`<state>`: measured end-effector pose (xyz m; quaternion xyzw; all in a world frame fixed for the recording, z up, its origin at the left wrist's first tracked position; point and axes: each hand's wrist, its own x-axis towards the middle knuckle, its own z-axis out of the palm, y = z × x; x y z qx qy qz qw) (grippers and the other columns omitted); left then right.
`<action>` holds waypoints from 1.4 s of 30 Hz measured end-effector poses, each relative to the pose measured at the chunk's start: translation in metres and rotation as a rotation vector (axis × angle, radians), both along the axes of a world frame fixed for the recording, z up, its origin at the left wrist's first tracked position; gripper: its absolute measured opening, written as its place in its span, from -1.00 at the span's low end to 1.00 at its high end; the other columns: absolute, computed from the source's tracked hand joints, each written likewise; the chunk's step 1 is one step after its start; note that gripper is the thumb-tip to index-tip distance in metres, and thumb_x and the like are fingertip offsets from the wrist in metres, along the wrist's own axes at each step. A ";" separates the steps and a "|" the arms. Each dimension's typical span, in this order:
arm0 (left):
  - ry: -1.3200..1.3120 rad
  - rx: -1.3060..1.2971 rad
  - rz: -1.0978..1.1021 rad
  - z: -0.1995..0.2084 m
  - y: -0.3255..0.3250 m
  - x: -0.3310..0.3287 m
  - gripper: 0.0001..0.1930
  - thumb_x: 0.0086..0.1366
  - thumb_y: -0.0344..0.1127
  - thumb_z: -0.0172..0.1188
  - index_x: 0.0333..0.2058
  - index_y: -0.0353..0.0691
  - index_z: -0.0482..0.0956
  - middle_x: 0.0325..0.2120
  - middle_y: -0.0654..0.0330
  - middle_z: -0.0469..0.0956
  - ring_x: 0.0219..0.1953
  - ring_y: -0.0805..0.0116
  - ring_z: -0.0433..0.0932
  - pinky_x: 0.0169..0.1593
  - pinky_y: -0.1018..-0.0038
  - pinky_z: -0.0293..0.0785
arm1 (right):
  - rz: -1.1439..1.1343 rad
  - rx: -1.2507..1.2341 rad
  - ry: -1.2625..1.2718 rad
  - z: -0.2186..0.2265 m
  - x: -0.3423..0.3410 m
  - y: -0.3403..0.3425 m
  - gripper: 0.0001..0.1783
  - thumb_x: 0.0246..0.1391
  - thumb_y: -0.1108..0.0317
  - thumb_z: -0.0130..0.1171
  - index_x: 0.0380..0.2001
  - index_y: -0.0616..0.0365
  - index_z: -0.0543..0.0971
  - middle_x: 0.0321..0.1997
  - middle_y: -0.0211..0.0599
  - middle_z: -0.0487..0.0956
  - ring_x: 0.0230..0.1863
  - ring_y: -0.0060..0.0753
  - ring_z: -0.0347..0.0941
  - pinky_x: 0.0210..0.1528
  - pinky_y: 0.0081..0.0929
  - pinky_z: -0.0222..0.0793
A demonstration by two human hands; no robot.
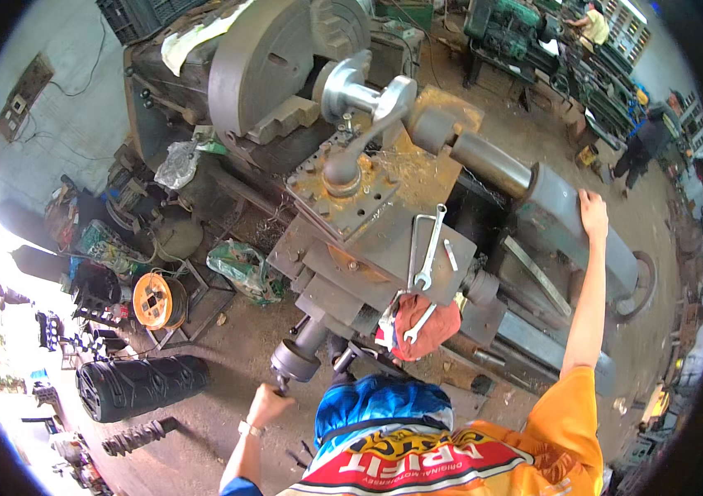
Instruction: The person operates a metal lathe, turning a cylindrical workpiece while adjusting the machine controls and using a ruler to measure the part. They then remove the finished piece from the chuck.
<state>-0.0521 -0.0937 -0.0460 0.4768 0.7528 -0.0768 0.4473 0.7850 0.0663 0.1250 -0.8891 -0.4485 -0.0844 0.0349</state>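
Orange sleeve (570,413) nearest. On the lathe (384,190), left hand (267,403) is closed around the crank handle (294,362) at its front; right hand (593,215) rests open atop the grey tailstock (562,227). Red rag (422,326) lies between.

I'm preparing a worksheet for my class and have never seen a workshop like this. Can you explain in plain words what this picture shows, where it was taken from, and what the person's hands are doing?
The single picture comes from a fisheye camera worn on the person's head, looking down, so straight edges bend.

The big grey metal machine is a lathe, with a round grey chuck disc at its far end. On its flat grey carriage plate lie a long silver spanner and a smaller wrench. A red rag hangs off the edge below.

The left hand, wearing a wristwatch, grips a small crank handle under a grey cylinder. The right hand rests flat on the grey tailstock body.

Other people work at machines in the background.
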 end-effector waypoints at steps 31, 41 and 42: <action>-0.765 1.045 -0.388 0.180 0.363 0.188 -0.64 0.31 -0.43 0.25 0.07 -0.34 0.52 0.10 0.12 0.53 0.17 0.28 0.46 0.29 0.33 0.33 | -0.157 0.353 0.305 0.035 -0.053 -0.010 -0.54 0.11 -0.01 0.11 -0.15 0.08 0.73 -0.10 0.10 0.67 -0.03 0.15 0.62 0.08 -0.06 0.53; -0.921 1.058 -0.442 0.175 0.349 0.180 -0.08 -0.08 0.19 0.58 0.11 -0.40 0.50 0.10 0.12 0.46 0.20 0.22 0.44 0.32 0.30 0.28 | -0.173 0.345 0.362 0.040 -0.052 -0.008 -0.58 0.10 0.04 0.15 -0.16 0.09 0.74 -0.13 0.05 0.69 -0.02 0.09 0.62 0.09 -0.09 0.52; -0.940 1.041 -0.428 0.174 0.349 0.179 -0.05 -0.11 0.20 0.58 0.11 -0.40 0.50 0.10 0.13 0.45 0.20 0.23 0.43 0.32 0.30 0.28 | -0.181 0.344 0.364 0.041 -0.053 -0.008 -0.58 0.10 0.03 0.15 -0.16 0.09 0.74 -0.12 0.05 0.69 -0.02 0.08 0.62 0.10 -0.09 0.51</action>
